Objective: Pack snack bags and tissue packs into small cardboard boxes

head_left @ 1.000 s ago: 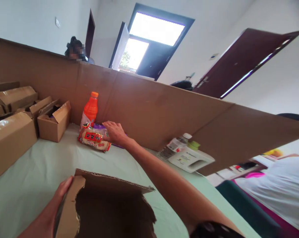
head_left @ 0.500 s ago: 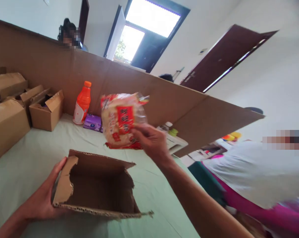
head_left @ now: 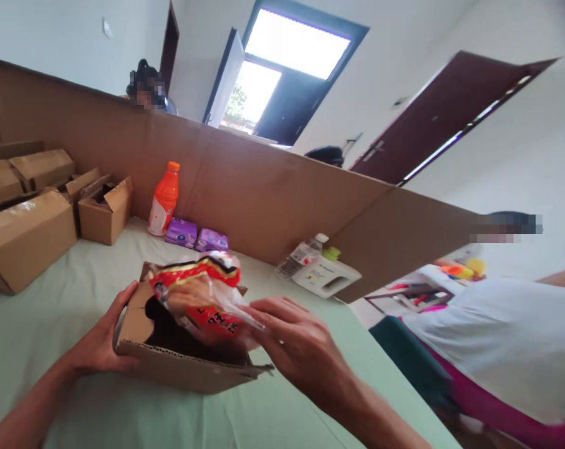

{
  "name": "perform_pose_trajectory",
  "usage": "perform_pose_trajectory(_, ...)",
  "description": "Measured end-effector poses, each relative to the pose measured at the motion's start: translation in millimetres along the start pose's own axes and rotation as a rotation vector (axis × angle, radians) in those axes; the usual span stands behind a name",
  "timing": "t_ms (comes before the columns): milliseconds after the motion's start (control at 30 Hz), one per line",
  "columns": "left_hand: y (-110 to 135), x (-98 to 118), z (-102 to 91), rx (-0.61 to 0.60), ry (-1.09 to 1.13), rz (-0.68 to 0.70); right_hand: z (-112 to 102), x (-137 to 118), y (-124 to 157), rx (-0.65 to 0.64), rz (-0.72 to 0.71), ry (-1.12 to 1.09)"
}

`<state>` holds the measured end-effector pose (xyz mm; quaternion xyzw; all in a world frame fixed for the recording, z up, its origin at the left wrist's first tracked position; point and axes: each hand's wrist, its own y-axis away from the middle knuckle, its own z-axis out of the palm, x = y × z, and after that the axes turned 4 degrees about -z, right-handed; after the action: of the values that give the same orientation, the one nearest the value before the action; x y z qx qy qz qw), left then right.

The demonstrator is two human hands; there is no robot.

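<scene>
An open cardboard box (head_left: 179, 368) with torn flaps lies on the pale green table (head_left: 53, 293) in front of me. My left hand (head_left: 102, 340) grips its left side. My right hand (head_left: 296, 346) holds a red and clear snack packet (head_left: 201, 299) by its end, with the packet partly inside the box mouth. The fingers are closed on the packet's wrapper.
A tall cardboard wall (head_left: 264, 193) runs behind the table. Against it stand an orange drink bottle (head_left: 163, 199), two purple packs (head_left: 196, 236), a clear bottle (head_left: 302, 255) and a white container (head_left: 327, 277). Cardboard boxes (head_left: 30, 218) are stacked at left. A person in white (head_left: 507, 337) sits at right.
My right hand picked the snack packet up from beside the orange bottle, carried it toward me and lowered it into the open box. My left hand stayed on the box.
</scene>
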<state>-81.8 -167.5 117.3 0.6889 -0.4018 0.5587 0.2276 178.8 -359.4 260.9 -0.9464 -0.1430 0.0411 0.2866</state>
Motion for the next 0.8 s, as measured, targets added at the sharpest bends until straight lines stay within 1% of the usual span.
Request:
perform_pose_trajectory(100,1,3,1.0,0.022,-0.018,-0.007,-18,-9,3,-0.051,0.035,0.102)
perform_pose_trajectory(200,1,5,2.4,0.021,-0.017,-0.002,-33,-16,-2,-0.106,-0.025,0.137)
perform_pose_trajectory(267,1,6,3.6,0.006,-0.027,-0.003,-42,-15,-11,-0.189,-0.055,0.109)
perform_pose_trajectory(333,0,5,4.7,-0.012,-0.036,0.0,-48,-11,-21,-0.276,-0.056,0.073)
perform_pose_trajectory(433,0,1,5.6,-0.035,-0.019,0.03,-53,-5,-37,-0.417,-0.088,0.047)
perform_pose_trajectory(533,1,-4,5.8,-0.054,0.011,0.103,-50,-2,-48,-0.615,-0.124,0.04)
perform_pose_trajectory(600,1,-5,6.0,-0.065,0.016,0.139,-42,-1,-54,-0.715,-0.129,0.038)
perform_pose_trajectory(667,1,-5,6.4,-0.07,0.007,0.137,-33,0,-59,-0.726,-0.146,0.063)
perform_pose_trajectory(733,1,-7,6.9,-0.073,0.019,0.122,-23,-1,-65,-0.688,-0.146,0.09)
perform_pose_trajectory(800,0,-9,7.3,-0.087,0.078,0.12,-12,-5,-69,-0.655,-0.13,0.049)
